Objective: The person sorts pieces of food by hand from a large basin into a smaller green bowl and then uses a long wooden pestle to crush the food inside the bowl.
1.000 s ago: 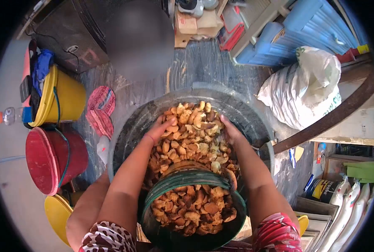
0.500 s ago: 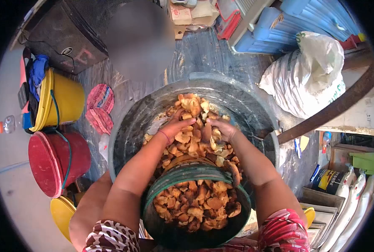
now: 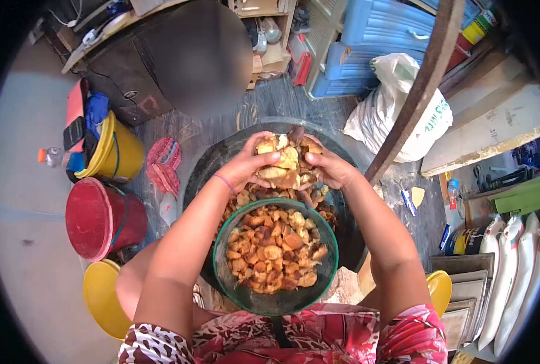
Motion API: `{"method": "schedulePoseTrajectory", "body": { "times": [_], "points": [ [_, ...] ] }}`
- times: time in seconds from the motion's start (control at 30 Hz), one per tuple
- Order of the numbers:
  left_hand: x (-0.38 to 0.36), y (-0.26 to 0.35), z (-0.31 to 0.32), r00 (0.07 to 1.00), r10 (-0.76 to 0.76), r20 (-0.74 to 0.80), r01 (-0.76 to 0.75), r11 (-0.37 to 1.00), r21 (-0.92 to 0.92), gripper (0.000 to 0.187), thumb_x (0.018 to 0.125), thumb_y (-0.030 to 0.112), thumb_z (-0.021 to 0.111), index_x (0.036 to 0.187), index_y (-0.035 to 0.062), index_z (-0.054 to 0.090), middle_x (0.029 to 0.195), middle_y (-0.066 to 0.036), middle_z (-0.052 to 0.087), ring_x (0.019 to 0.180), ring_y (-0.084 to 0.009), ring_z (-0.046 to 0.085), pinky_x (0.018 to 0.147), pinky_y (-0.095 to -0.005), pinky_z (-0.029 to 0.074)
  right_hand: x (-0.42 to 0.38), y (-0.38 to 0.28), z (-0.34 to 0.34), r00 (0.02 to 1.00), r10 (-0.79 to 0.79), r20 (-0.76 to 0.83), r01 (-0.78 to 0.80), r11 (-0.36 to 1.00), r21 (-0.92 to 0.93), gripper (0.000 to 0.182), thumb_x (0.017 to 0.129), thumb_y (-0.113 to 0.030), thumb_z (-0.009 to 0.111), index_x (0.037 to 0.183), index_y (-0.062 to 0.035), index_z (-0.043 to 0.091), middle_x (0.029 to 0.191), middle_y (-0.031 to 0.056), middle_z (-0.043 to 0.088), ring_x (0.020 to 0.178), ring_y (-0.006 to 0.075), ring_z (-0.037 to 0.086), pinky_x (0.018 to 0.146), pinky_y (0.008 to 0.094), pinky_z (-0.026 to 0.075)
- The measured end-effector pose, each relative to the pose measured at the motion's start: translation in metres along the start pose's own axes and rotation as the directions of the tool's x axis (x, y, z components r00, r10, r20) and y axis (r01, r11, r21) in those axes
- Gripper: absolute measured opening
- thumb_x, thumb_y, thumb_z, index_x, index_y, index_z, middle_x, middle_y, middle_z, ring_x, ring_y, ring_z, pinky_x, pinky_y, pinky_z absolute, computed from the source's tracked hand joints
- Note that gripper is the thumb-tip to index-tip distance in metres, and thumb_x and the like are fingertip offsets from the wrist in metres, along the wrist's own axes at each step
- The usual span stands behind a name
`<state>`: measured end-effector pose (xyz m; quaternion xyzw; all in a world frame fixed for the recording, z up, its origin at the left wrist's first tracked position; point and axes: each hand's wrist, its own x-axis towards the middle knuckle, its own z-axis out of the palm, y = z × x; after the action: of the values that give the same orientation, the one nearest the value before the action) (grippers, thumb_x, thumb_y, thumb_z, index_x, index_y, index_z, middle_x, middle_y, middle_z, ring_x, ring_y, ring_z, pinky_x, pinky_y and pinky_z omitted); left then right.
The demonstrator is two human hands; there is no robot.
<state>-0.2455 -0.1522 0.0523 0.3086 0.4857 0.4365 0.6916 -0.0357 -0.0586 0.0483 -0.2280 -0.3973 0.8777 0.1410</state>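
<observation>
With our left hand (image 3: 243, 171) and right hand (image 3: 335, 168) we hold a double handful of irregular golden-brown and cream chunks (image 3: 284, 162) between us, the fingers of both curled round it from either side and the thumbs toward the middle. We have it above the large round dark-grey tub (image 3: 210, 162), where more brown chunks (image 3: 250, 193) lie below our hands. Nearer our body, the round green-rimmed bucket (image 3: 269, 313) holds a heap of brown and pale pieces (image 3: 271, 250). A thin pink band (image 3: 224, 183) circles our left wrist. To our left stand a red plastic bucket (image 3: 127, 219) and a yellow plastic bucket (image 3: 124, 156), with a pink patterned cloth (image 3: 164, 164) on the floor between them and the tub. To our right sits a white printed sack (image 3: 382, 118).
</observation>
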Motion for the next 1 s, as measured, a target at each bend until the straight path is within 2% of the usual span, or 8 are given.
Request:
{"method": "schedulePoseTrajectory", "body": {
  "times": [0.33, 0.47, 0.67, 0.7, 0.8, 0.83, 0.93, 1.0],
  "points": [
    [-0.108, -0.016, 0.012, 0.922, 0.069, 0.382, -0.115, 0.988, 0.099, 0.075, 0.064, 0.031, 0.077, 0.127, 0.0068, 0.043, 0.13, -0.008, 0.038, 0.124, -0.0204, 0.033, 0.101, -0.0337, 0.028, -0.091, 0.01, 0.072, 0.975, 0.04, 0.219, 0.083, 0.849, -0.523, 0.073, 0.069, -0.03, 0.075, 0.126, -0.0061, 0.038, 0.126, 0.0102, 0.037, 0.12, 0.0237, 0.037, 0.101, 0.0367, 0.03],
    [-0.117, -0.007, 0.003, 0.88, 0.037, 0.474, -0.197, 0.936, 0.291, 0.053, 0.07, 0.032, 0.072, 0.114, 0.0053, 0.058, 0.129, -0.013, 0.045, 0.124, -0.0232, 0.035, 0.101, -0.0359, 0.029, -0.103, 0.016, 0.053, 0.988, 0.149, -0.049, -0.151, 0.824, -0.546, 0.056, 0.076, -0.025, 0.069, 0.122, -0.0054, 0.043, 0.116, 0.0101, 0.048, 0.11, 0.0181, 0.043, 0.082, 0.0273, 0.042],
    [-0.097, -0.012, -0.027, 0.999, -0.006, 0.036, -0.003, 0.971, 0.238, 0.031, 0.084, 0.031, 0.059, 0.101, 0.0053, 0.057, 0.098, -0.003, 0.059, 0.085, -0.0096, 0.056, 0.066, -0.0237, 0.049, -0.066, 0.072, -0.026, 0.849, -0.147, -0.507, -0.29, 0.674, -0.68, 0.06, 0.085, -0.052, 0.049, 0.119, -0.0021, 0.046, 0.104, 0.013, 0.055, 0.107, 0.0227, 0.049, 0.089, 0.0347, 0.039],
    [-0.089, -0.019, -0.033, 0.999, -0.006, 0.032, -0.002, 0.972, 0.235, 0.031, 0.084, 0.031, 0.059, 0.101, 0.0053, 0.057, 0.098, -0.003, 0.059, 0.085, -0.0096, 0.056, 0.066, -0.0237, 0.049, -0.064, 0.074, -0.018, 0.849, -0.073, -0.524, -0.336, 0.69, -0.641, 0.068, 0.086, -0.058, 0.038, 0.124, -0.0018, 0.043, 0.12, 0.0161, 0.049, 0.113, 0.026, 0.046, 0.092, 0.0359, 0.038],
    [-0.075, -0.038, -0.05, 0.98, 0.048, -0.191, -0.012, 0.982, 0.187, 0.03, 0.085, 0.035, 0.058, 0.098, 0.0079, 0.056, 0.091, 0.001, 0.056, 0.077, -0.0071, 0.052, 0.065, -0.0237, 0.046, -0.035, 0.098, -0.036, 0.922, 0.26, -0.285, -0.303, 0.945, -0.119, 0.068, 0.088, -0.055, 0.037, 0.13, -0.0021, 0.037, 0.132, 0.016, 0.039, 0.12, 0.0273, 0.04, 0.098, 0.0363, 0.033],
    [-0.072, -0.044, -0.052, 0.969, 0.028, -0.246, 0.007, 0.99, 0.142, 0.031, 0.085, 0.036, 0.057, 0.099, 0.0087, 0.055, 0.09, 0.001, 0.055, 0.076, -0.0068, 0.052, 0.066, -0.0239, 0.046, -0.035, 0.086, -0.002, 0.957, 0.135, -0.256, -0.151, 0.988, -0.042, 0.062, 0.089, -0.05, 0.041, 0.13, -0.0035, 0.036, 0.127, 0.0133, 0.043, 0.115, 0.024, 0.043, 0.096, 0.0351, 0.035],
    [-0.065, -0.064, -0.06, 0.95, -0.04, -0.311, 0.064, 0.996, 0.068, 0.036, 0.084, 0.04, 0.057, 0.104, 0.0102, 0.053, 0.096, 0.0, 0.054, 0.081, -0.0097, 0.052, 0.073, -0.0276, 0.044, -0.033, 0.058, 0.028, 0.989, -0.01, -0.149, -0.046, 0.93, -0.364, 0.057, 0.089, -0.044, 0.047, 0.129, -0.0046, 0.036, 0.122, 0.0126, 0.045, 0.113, 0.0215, 0.045, 0.095, 0.0343, 0.037],
    [-0.059, -0.074, -0.06, 0.942, -0.104, -0.319, 0.105, 0.994, -0.014, 0.037, 0.082, 0.039, 0.06, 0.103, 0.0095, 0.05, 0.09, -0.001, 0.051, 0.076, -0.0103, 0.05, 0.063, -0.0245, 0.044, -0.036, 0.044, 0.036, 0.996, -0.022, -0.087, -0.004, 0.958, -0.287, 0.056, 0.087, -0.039, 0.052, 0.128, -0.0037, 0.037, 0.122, 0.0134, 0.046, 0.112, 0.0208, 0.046, 0.093, 0.0326, 0.039]
  ]
}}
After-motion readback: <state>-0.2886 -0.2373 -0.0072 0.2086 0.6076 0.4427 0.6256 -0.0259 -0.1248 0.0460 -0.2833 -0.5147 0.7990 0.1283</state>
